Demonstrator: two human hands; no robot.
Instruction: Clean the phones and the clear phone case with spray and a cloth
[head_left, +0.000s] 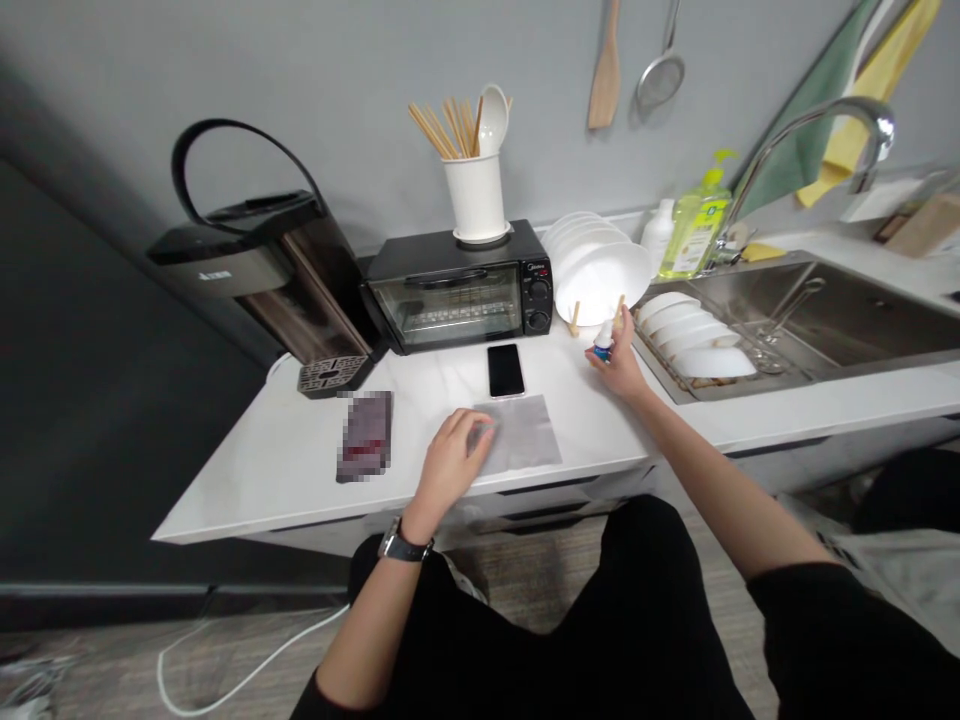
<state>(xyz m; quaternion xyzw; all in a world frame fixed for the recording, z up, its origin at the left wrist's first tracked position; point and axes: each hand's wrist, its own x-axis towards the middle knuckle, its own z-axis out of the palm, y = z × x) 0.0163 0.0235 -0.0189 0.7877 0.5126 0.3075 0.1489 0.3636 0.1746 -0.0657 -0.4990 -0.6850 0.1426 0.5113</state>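
In my right hand (621, 362) is a small bottle (602, 341) with a white top and a blue label, held at the counter beside the dish rack. My left hand (452, 455) rests at the left edge of a thin grey cloth (525, 435), its fingers loosely bent and the thumb apart from them. Grey cloth shows in the gap between thumb and fingers. Just behind the cloth lies a black-screened smartphone (505, 371). A dark flat item (365, 437), blurred by pixels, lies to the left of my left hand.
A toaster oven (457, 300) carries a white utensil holder (478, 195). Left of it stands a dark water dispenser (270, 280). White plates (600, 275) stand in a rack near my right hand. Further right are a sink (892, 325) with bowls (701, 340) and a soap bottle (694, 225).
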